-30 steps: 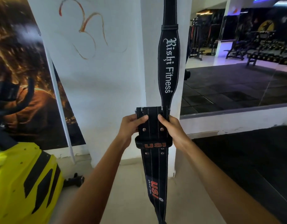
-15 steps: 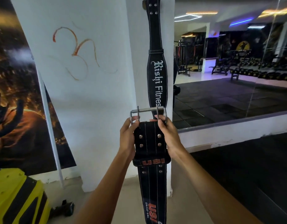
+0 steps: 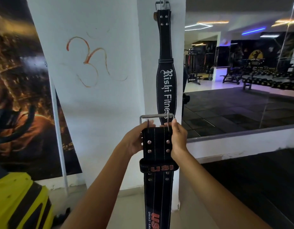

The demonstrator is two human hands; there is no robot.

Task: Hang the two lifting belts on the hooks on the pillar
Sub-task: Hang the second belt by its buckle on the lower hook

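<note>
In the head view, a black lifting belt lettered "Rishi Fitness" (image 3: 166,90) is seen hanging flat against the front face of a white pillar (image 3: 143,63). Its metal buckle (image 3: 162,4) is caught at the very top of the frame, where a hook is only partly shown. The belt's lower end is hidden behind the second belt's buckle.

A second belt, black with orange "USI" lettering (image 3: 157,187), is held upright in front of the pillar, directly below the lettering of the hung one. Its top end is gripped from both sides: the left hand (image 3: 136,141) is closed on the left edge, and the right hand (image 3: 178,138) is closed on the right edge, so the grip of each hand is shut around the riveted end of this belt. The fingers of both hands are curled over the top edge, beside the two prongs of its steel buckle (image 3: 157,117), which stands above the hands and overlaps the bottom of the hung belt. The rest of the USI belt is seen trailing straight down between the forearms and out of the bottom of the frame.

To the left of the pillar, a dark poster (image 3: 24,96) is fixed to the wall, and a yellow object (image 3: 19,204) is seen at the lower left corner. To the right, a large mirror (image 3: 242,80) is mounted, in which gym equipment is reflected.
</note>
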